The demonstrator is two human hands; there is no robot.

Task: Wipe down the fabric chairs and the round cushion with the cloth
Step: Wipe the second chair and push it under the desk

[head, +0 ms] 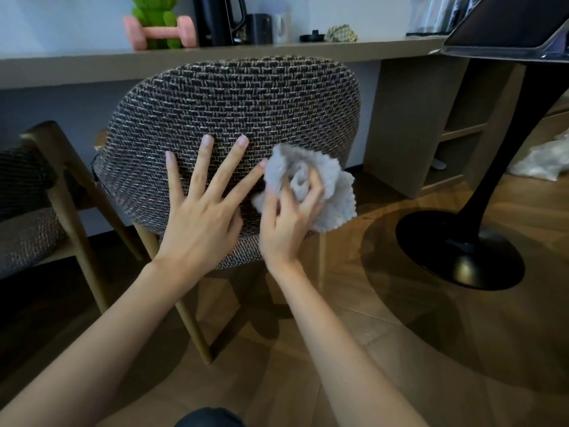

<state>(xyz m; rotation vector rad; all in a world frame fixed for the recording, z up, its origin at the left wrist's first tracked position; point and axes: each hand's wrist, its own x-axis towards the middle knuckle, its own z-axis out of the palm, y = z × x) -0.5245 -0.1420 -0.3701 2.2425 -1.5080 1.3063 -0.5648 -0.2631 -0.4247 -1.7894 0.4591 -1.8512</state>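
A fabric chair [234, 100] with a dark woven backrest and wooden legs stands in front of me, its back toward me. My left hand [203, 208] lies flat on the backrest with fingers spread and straight. My right hand [289, 223] grips a bunched grey fluffy cloth [320, 183] and holds it against the lower right of the backrest. A second fabric chair [27, 204] of the same weave shows at the left edge. No round cushion is in view.
A long counter [77, 66] runs behind the chairs with a pink dumbbell [160, 32], a green figure, a black kettle and mugs. A black pedestal table base [458, 251] stands on the wooden floor at right. Open shelves [455, 134] sit behind it.
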